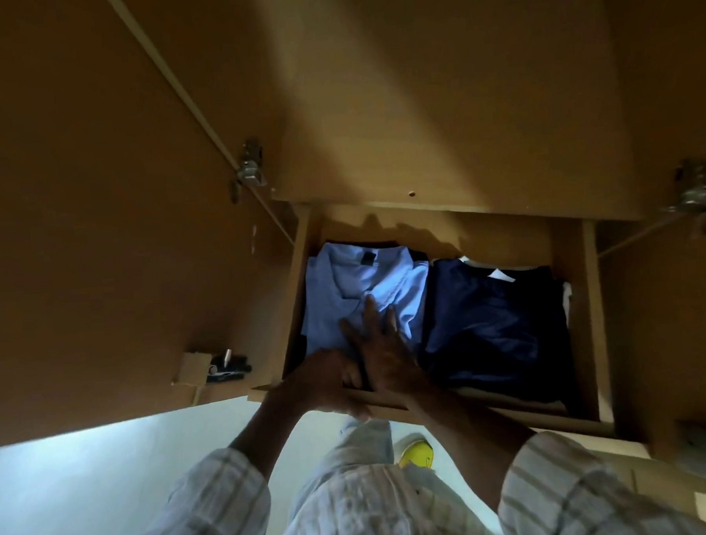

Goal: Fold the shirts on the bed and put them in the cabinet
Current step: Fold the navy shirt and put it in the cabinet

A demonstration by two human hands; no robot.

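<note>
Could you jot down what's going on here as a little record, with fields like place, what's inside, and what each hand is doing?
place: open wooden cabinet, doors swung wide
compartment: drawer-like wooden box, seen from above
inside, left: folded light blue shirt, collar up
inside, right: dark navy folded clothes, beside the blue one
right hand: fingers spread, flat on the light blue shirt
left hand: at the box's front edge, beside the shirt; its grip is hard to tell
person: pale checked sleeves, standing at the cabinet
</note>
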